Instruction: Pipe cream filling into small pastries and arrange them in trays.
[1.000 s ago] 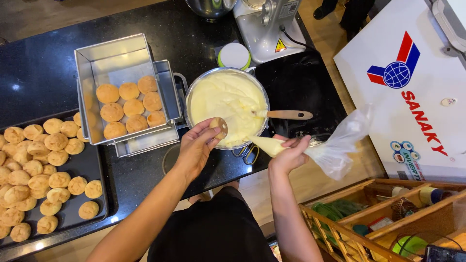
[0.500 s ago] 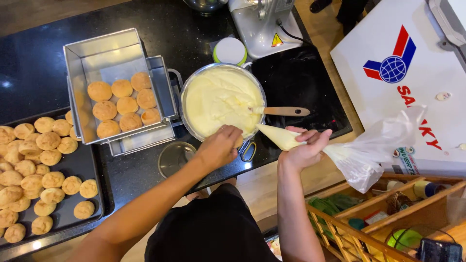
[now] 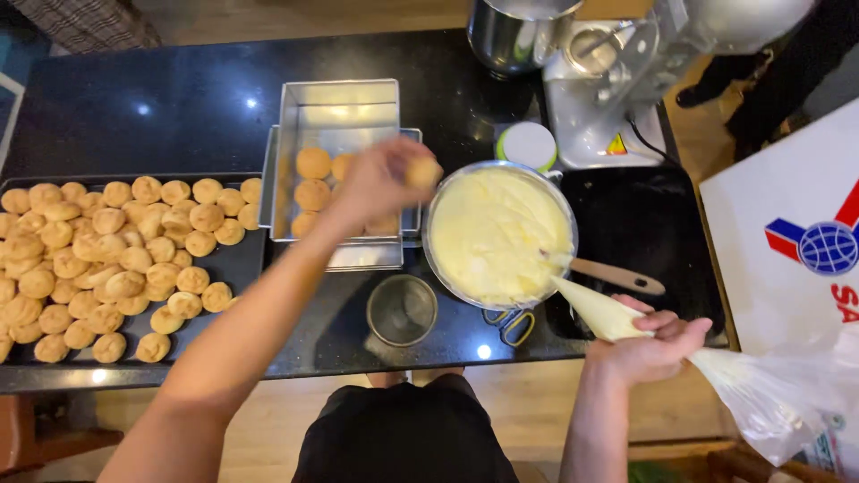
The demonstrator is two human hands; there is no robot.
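Observation:
My left hand [image 3: 380, 183] is blurred above the metal tin [image 3: 335, 116] and grips a round golden puff pastry [image 3: 423, 172]. Several puffs [image 3: 313, 164] lie in that tin. My right hand [image 3: 651, 347] is closed around a clear piping bag [image 3: 601, 313] filled with pale yellow cream, its tip near the rim of a steel bowl [image 3: 431, 234] full of the same cream. A wooden-handled tool [image 3: 617, 275] rests in the bowl.
A dark tray [image 3: 242, 268] at the left holds several plain puffs [image 3: 107, 259]. A small metal cup [image 3: 403, 309] and scissors [image 3: 512, 326] sit near the counter's front edge. A stand mixer [image 3: 617, 80], steel pot [image 3: 514, 31] and lidded tub [image 3: 528, 145] stand behind.
My left hand has carried the puff from beside the piping bag's tip leftward over the tin. My right hand and the bag have stayed near the bowl's right side.

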